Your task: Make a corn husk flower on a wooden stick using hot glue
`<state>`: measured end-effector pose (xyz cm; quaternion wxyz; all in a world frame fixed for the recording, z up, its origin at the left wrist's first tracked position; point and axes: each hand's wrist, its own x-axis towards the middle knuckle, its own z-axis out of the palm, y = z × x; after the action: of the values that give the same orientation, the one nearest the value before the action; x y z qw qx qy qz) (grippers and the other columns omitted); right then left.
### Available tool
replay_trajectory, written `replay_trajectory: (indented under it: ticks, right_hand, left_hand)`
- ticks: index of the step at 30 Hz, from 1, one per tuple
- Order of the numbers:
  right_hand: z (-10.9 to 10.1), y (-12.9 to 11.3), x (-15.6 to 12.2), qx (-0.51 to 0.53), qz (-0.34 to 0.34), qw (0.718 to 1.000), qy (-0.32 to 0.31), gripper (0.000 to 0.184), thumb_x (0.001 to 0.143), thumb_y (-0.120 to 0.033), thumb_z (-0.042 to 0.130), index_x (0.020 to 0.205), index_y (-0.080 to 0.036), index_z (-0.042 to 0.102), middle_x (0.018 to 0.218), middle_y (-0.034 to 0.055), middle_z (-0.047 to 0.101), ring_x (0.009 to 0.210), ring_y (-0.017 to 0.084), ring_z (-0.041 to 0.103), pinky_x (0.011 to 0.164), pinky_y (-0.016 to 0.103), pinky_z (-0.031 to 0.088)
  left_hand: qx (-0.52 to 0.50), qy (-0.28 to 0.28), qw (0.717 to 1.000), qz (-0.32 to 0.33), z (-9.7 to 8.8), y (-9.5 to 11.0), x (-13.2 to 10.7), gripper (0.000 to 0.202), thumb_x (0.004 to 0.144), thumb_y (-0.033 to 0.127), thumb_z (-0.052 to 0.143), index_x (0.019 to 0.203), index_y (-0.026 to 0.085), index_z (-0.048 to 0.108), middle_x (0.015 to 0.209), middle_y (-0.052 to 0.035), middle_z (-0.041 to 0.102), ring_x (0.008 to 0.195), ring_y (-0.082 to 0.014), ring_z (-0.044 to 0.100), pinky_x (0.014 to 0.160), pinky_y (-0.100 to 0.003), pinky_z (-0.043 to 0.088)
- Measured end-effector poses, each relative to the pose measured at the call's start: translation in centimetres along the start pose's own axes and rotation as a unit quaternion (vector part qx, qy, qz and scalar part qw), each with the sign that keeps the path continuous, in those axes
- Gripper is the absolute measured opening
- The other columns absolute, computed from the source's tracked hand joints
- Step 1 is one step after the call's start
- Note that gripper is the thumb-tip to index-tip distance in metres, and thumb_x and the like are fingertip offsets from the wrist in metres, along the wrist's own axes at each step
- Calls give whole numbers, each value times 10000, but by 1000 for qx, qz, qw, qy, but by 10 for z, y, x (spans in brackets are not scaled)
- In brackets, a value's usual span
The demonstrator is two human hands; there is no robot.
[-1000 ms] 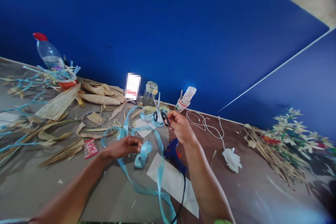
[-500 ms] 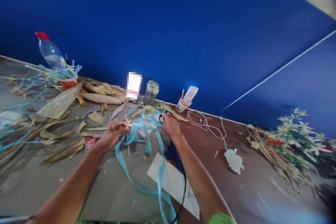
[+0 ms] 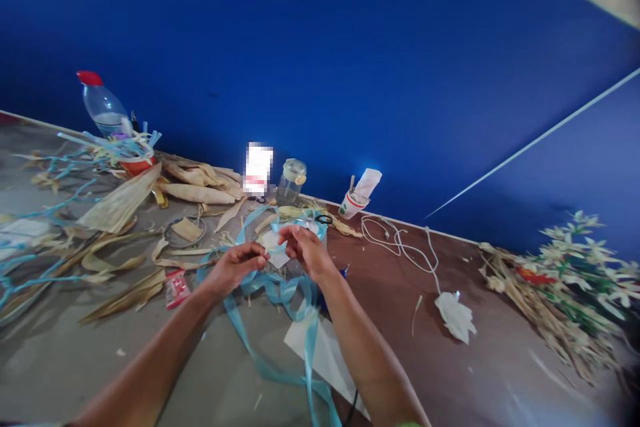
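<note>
My left hand (image 3: pixel 235 268) and my right hand (image 3: pixel 304 250) are close together above the table, both with fingers pinched on a light blue ribbon (image 3: pixel 280 290). The ribbon loops between them and trails down toward the near edge over a white paper sheet (image 3: pixel 325 357). Black-handled scissors (image 3: pixel 323 219) lie on the table just beyond my right hand. A blue glue gun (image 3: pixel 334 278) is mostly hidden under my right forearm.
Dried corn husks (image 3: pixel 120 197) and blue strips litter the left side. A plastic bottle (image 3: pixel 103 107), a glass jar (image 3: pixel 289 181) and a paper cup (image 3: pixel 350 203) stand by the blue wall. A white cord (image 3: pixel 400 243) and husk flowers (image 3: pixel 565 273) lie right.
My right hand has put the scissors down on the table and come back to the ribbon. Both hands have drawn together and now pinch the ribbon between them.
</note>
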<state>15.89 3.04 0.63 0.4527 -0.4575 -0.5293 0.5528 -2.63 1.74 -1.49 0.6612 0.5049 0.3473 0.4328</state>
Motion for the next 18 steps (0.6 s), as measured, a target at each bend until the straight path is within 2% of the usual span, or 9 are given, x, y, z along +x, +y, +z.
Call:
replay_trajectory:
  ticks: [2,4,6,9,11,13,15,18]
  right_hand:
    - [-1,-4,-7,-39,6,999,-33,408,832,-543,435,919,-204,644,784,20,624,487,81,427,493,224,362]
    - [0,-5,-10,-164,-15,986,-28,285,826,-430,507,912,-203,656,809,24,636,596,115,513,587,246,420]
    - [1,-5,-9,-313,-55,948,6,197,825,-297,527,909,-188,668,875,47,639,769,158,569,721,277,444]
    - [8,-2,-4,-486,-84,869,35,251,848,-203,466,1008,-174,657,1061,85,589,880,180,574,806,290,430]
    - [14,2,0,-563,-82,822,21,276,851,-198,452,1054,-193,637,1145,84,539,871,180,572,798,294,427]
    - [20,7,4,-610,-76,788,-4,251,834,-193,469,1018,-203,639,1133,83,527,870,185,565,785,301,421]
    - [25,14,9,-639,-62,767,-22,223,809,-171,484,971,-189,637,1082,98,529,877,197,555,774,313,414]
    - [28,24,15,-661,-29,749,-34,222,794,-153,478,960,-168,624,1043,123,532,905,218,539,775,335,408]
  left_hand:
    - [-40,43,998,11,-2,-1,1,154,666,283,735,743,161,680,629,6,600,573,-90,502,539,-199,370]
    - [-88,80,993,21,-3,-1,3,156,652,269,748,738,160,678,653,-3,626,591,-98,533,559,-207,400]
    - [-152,113,981,31,-3,-1,3,155,629,240,764,730,170,670,701,-6,654,611,-103,562,585,-220,433]
    - [-237,146,959,53,-3,3,4,160,608,198,773,727,189,665,736,9,671,626,-94,578,622,-227,466]
    - [-256,149,953,59,-3,6,4,147,620,186,765,735,189,674,714,12,667,625,-89,575,632,-225,473]
    - [-261,135,954,58,-3,8,4,133,640,183,753,753,189,683,704,10,665,624,-90,573,633,-229,475]
    - [-270,120,954,60,-3,9,3,134,640,180,753,754,196,685,710,12,669,614,-90,571,635,-240,478]
    - [-270,105,956,47,0,9,2,135,618,175,767,717,190,677,707,12,674,594,-95,574,621,-249,481]
